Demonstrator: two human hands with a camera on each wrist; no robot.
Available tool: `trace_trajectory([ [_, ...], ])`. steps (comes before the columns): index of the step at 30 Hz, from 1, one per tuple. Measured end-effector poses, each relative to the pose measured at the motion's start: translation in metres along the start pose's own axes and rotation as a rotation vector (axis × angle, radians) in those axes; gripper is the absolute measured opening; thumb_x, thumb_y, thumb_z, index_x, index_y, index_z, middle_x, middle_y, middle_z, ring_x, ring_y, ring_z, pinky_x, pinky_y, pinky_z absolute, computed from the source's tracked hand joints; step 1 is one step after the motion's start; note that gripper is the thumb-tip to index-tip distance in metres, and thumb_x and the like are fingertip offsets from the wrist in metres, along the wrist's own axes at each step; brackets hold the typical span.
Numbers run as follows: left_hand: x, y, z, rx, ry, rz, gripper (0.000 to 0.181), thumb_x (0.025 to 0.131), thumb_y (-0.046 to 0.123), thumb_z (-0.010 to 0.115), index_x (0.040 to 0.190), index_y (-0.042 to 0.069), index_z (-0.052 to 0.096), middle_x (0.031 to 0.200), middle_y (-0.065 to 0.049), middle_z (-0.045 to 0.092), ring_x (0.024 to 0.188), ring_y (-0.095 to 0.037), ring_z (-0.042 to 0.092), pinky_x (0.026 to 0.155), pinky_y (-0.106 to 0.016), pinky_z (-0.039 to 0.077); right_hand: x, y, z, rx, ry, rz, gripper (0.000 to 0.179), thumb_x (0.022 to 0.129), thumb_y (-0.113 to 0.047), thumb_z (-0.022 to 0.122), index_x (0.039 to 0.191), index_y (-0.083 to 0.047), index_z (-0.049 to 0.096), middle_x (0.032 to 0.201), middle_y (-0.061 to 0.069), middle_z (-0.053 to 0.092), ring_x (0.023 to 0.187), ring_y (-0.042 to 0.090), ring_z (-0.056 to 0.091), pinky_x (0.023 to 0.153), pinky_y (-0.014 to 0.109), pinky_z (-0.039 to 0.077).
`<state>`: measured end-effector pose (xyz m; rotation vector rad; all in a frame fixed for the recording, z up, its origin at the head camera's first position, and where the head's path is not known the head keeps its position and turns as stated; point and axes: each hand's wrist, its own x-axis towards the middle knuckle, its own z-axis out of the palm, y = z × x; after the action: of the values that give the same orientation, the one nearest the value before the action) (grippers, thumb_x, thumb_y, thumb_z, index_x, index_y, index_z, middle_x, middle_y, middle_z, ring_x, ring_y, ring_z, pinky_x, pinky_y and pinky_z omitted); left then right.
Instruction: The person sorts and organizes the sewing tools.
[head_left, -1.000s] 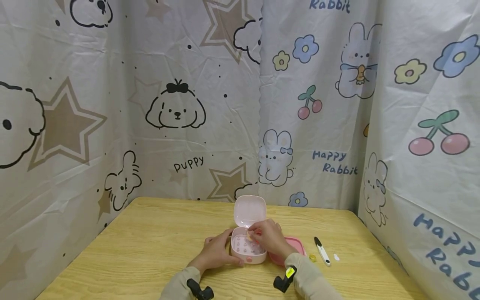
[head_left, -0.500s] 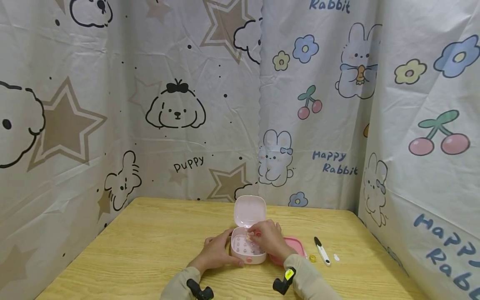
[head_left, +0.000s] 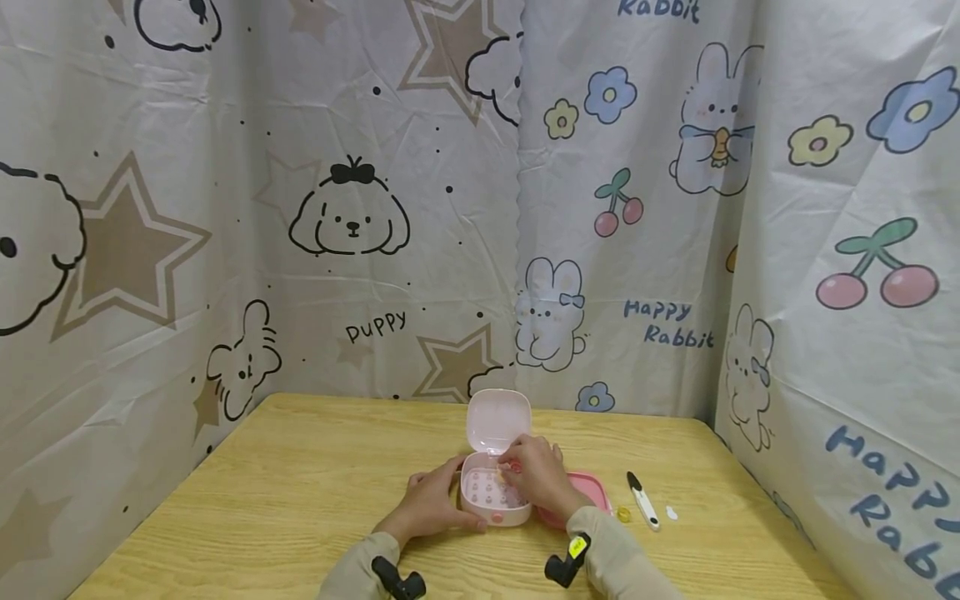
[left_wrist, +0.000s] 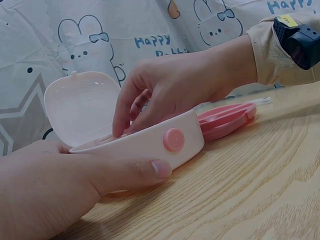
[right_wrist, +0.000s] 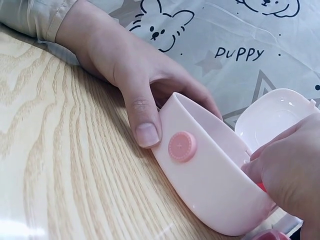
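Observation:
A pale pink box [head_left: 497,516] with a round pink button [left_wrist: 173,140] stands on the table. Its hinged lid [head_left: 498,421] is raised at the back, and small printed shapes cover its floor. My left hand [head_left: 427,504] grips the box's left side, thumb on the front wall and fingers round behind. Into the box reaches my right hand [head_left: 542,473], fingers bent and pointing down. By its fingertips a small yellowish thing [head_left: 501,477] and a bit of red [right_wrist: 261,187] show. The box wall and the hand hide the fingertips in the wrist views, so their hold is unclear.
Beside the box, partly under the right forearm, lies a pink tray-like piece [head_left: 592,487]. Further right are a small yellow ring [head_left: 624,515], a white-and-black slim tool [head_left: 643,502] and a small white piece [head_left: 672,512]. Printed curtains [head_left: 420,167] enclose the wooden table [head_left: 300,467].
Both hands and the box stay almost where they were. The right fingers shift slightly inside the box, and the whole head view drifts a little.

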<state>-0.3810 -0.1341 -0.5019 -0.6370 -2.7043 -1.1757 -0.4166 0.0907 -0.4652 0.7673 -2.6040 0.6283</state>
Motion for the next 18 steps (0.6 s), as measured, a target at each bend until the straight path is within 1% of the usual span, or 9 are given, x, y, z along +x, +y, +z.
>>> trace_trajectory([
  [3,0.0,-0.0017,0.0014,0.015,0.002,0.0,0.113,0.067,0.061,0.092,0.154,0.007,0.045,0.151,-0.009,0.054,0.134,-0.028,0.052,0.098,-0.058,0.025,0.0006,-0.0009,0.0012,0.0,-0.013,0.02,0.009,0.086,-0.012,0.085,0.094,-0.012,0.083,0.094,-0.003,0.063,0.094,0.022,0.053,0.088,0.059,0.038],
  [7,0.0012,-0.0024,0.0015,0.03,0.005,0.0,0.113,0.066,0.062,0.092,0.154,0.007,0.045,0.151,-0.009,0.054,0.134,-0.027,0.052,0.098,-0.058,0.026,0.0021,-0.0023,0.001,0.002,-0.037,0.042,0.008,0.088,-0.012,0.084,0.095,-0.012,0.083,0.095,-0.003,0.064,0.096,0.023,0.053,0.094,0.068,0.036],
  [13,0.0012,-0.0008,0.0006,0.029,0.004,-0.006,0.115,0.066,0.062,0.092,0.154,0.006,0.044,0.152,-0.01,0.053,0.135,-0.028,0.051,0.099,-0.059,0.026,0.0024,-0.0033,-0.0007,-0.013,-0.035,0.033,0.007,0.087,-0.012,0.084,0.094,-0.012,0.083,0.096,-0.002,0.065,0.096,0.024,0.054,0.095,0.074,0.034],
  [18,0.001,-0.0021,0.0011,0.033,0.003,-0.007,0.115,0.066,0.062,0.092,0.154,0.005,0.043,0.151,-0.011,0.053,0.135,-0.029,0.051,0.1,-0.059,0.026,0.0028,-0.0037,-0.0015,-0.017,-0.037,0.03,0.008,0.087,-0.013,0.084,0.095,-0.012,0.083,0.096,-0.002,0.066,0.097,0.024,0.055,0.097,0.078,0.031],
])
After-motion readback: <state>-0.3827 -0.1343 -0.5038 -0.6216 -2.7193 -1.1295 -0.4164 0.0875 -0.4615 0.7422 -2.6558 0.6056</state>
